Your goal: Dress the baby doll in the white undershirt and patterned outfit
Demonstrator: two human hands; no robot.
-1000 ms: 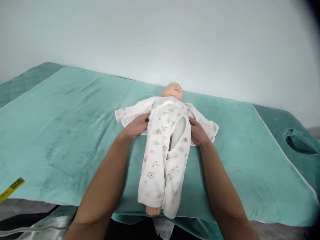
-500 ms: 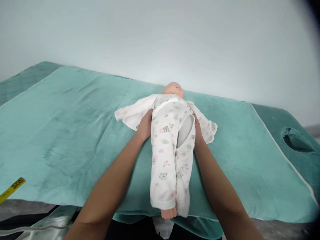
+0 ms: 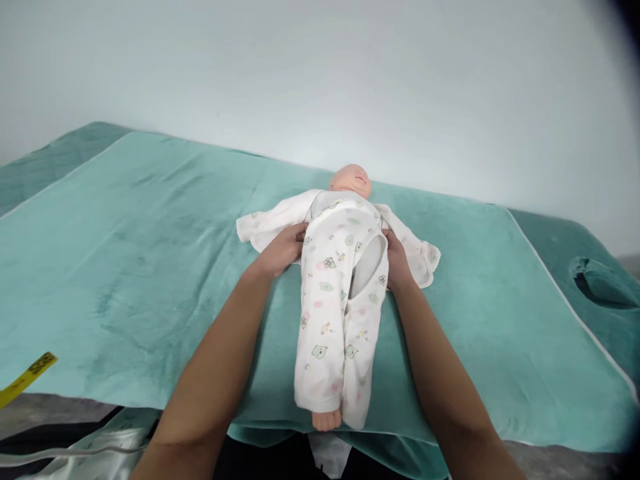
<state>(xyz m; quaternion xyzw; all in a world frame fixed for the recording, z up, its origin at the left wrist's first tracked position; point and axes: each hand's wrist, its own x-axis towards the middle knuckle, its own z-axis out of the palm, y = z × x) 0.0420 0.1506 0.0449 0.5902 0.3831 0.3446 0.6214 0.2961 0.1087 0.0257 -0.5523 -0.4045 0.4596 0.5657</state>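
Pants [image 3: 323, 300] on the baby doll [image 3: 351, 179] swung toward the right hand half a second ago, and now the legs have drifted partway back left, with one foot [image 3: 327, 420] poking out of its cuff. Left hand [image 3: 285, 250] has also angled outward a bit at the hip, while the right hand [image 3: 397, 260] sits against the other side. Fingers bend in at both edges, but the tips are tucked away, so can't tell if either's really clamped on. Doll's lying across the green bed [image 3: 150, 267], shirt [image 3: 280, 212] sleeves spread. My read: the waist's getting adjusted side to side.
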